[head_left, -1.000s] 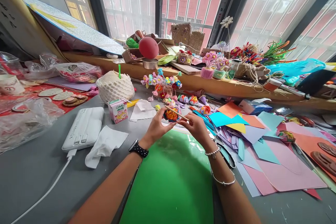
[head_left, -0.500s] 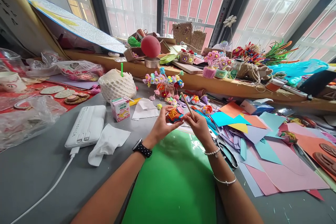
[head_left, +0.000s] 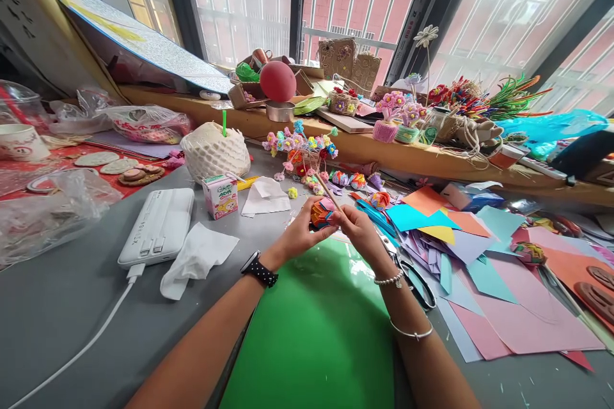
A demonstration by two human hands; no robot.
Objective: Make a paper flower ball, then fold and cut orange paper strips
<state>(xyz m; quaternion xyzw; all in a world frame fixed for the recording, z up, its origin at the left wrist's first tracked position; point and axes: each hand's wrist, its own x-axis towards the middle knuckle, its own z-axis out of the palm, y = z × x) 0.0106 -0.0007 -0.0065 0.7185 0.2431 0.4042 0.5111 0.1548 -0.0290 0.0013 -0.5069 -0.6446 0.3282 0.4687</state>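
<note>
Between the thumb and fingers of my left hand [head_left: 298,234] is a small folded-paper flower [head_left: 322,213] in orange, pink and blue. My right hand [head_left: 359,230] is closed on a thin wooden stick [head_left: 328,192], which slants up and left across the flower. The right fingertips are at the flower's right side; whether they press on it I cannot tell. Under both wrists lies a shiny green sheet [head_left: 316,326]. Behind my hands stand a bunch of small colourful flowers [head_left: 300,144] and several similar paper flowers [head_left: 357,181].
Scissors [head_left: 418,282] and paper sheets [head_left: 527,307] lie to the right. On the left are a white power bank [head_left: 156,228] with a cable, a tissue [head_left: 199,259], a small drink carton [head_left: 220,197] and a netted coconut [head_left: 215,152]. A cluttered ledge [head_left: 297,126] runs along the window.
The stick has swung further left, its tip now lower and over the flower. My right hand has shifted slightly, and the flower is turned to show more of its petals.
</note>
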